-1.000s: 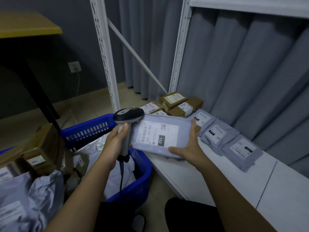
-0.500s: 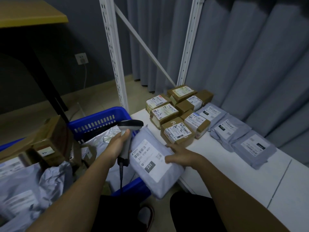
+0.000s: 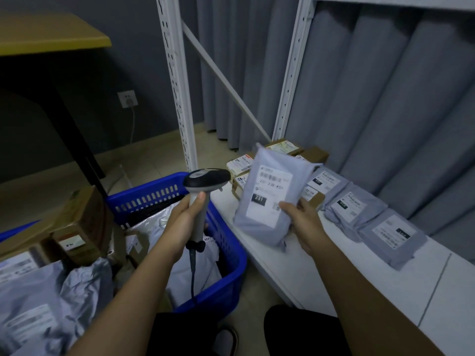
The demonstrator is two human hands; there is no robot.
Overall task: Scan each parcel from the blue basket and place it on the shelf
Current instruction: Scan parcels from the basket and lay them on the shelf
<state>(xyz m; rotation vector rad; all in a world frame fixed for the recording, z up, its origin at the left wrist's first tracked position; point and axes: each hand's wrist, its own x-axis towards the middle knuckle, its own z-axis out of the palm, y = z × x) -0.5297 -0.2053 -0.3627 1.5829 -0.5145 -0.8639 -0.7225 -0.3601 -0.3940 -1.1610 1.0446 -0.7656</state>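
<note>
While your left hand (image 3: 185, 222) grips the handle of the grey corded barcode scanner (image 3: 203, 194) over the basket, your right hand (image 3: 300, 219) pinches the lower right corner of the pale grey plastic mailer bag with the white label (image 3: 267, 199), holding it tilted above the front edge of the white shelf board (image 3: 295, 268). I judge this parcel is ready to set down: lay it flat, label up, in the bare stretch of shelf nearest you. Below the scanner, the blue slotted plastic basket (image 3: 226, 283) holds more crumpled grey mailers and some brown cardboard boxes (image 3: 82, 224). Farther along the shelf, small brown labelled boxes (image 3: 241, 163) cluster at the back left, and flat grey mailers (image 3: 359, 206) lie in a row beside them.
</note>
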